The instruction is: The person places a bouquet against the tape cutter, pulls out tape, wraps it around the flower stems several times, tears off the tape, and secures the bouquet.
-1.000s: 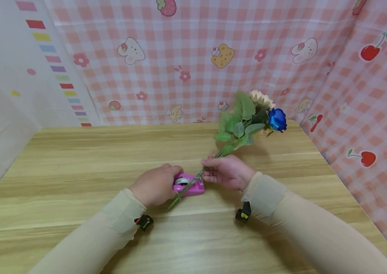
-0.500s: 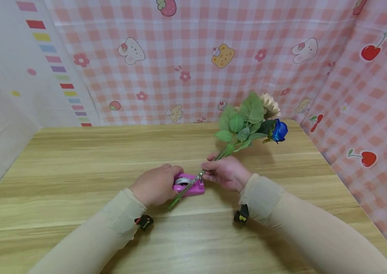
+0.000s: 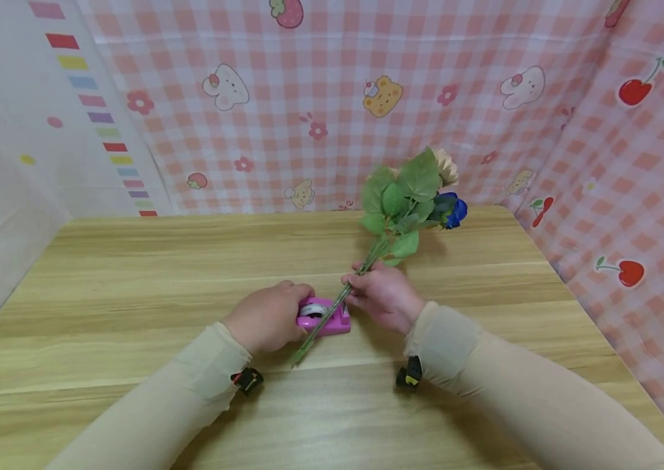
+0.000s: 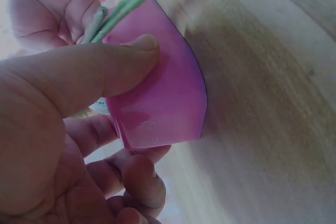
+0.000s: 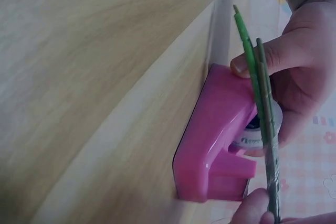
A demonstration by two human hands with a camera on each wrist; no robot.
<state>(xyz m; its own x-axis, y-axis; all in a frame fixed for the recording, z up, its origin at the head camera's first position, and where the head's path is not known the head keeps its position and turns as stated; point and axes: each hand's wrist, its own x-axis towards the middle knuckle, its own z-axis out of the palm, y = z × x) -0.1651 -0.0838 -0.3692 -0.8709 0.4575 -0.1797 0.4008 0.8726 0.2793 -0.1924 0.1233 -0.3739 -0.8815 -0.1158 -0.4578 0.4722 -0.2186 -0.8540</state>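
Note:
A pink tape dispenser (image 3: 340, 323) with a roll of tape stands on the table; my left hand (image 3: 267, 316) grips its left end. The left wrist view shows the thumb pressed on the pink side (image 4: 168, 93) and the fingers curled round the far side. My right hand (image 3: 387, 294) pinches a bundle of flower stems (image 3: 332, 311) that slants over the dispenser. Leaves (image 3: 420, 176), a blue rose (image 3: 455, 212) and a cream flower (image 3: 446, 168) are at its upper end. In the right wrist view the stems (image 5: 268, 124) cross in front of the tape roll.
The wooden table (image 3: 132, 281) extends around both hands. Behind it hangs a pink checked cloth (image 3: 284, 78), with another on the right side and a white one at the left. A small black device (image 3: 408, 375) is strapped at each wrist.
The flower heads have swung left and the bundle has turned in my right hand, which has shifted slightly left. My left hand and the dispenser have stayed in place.

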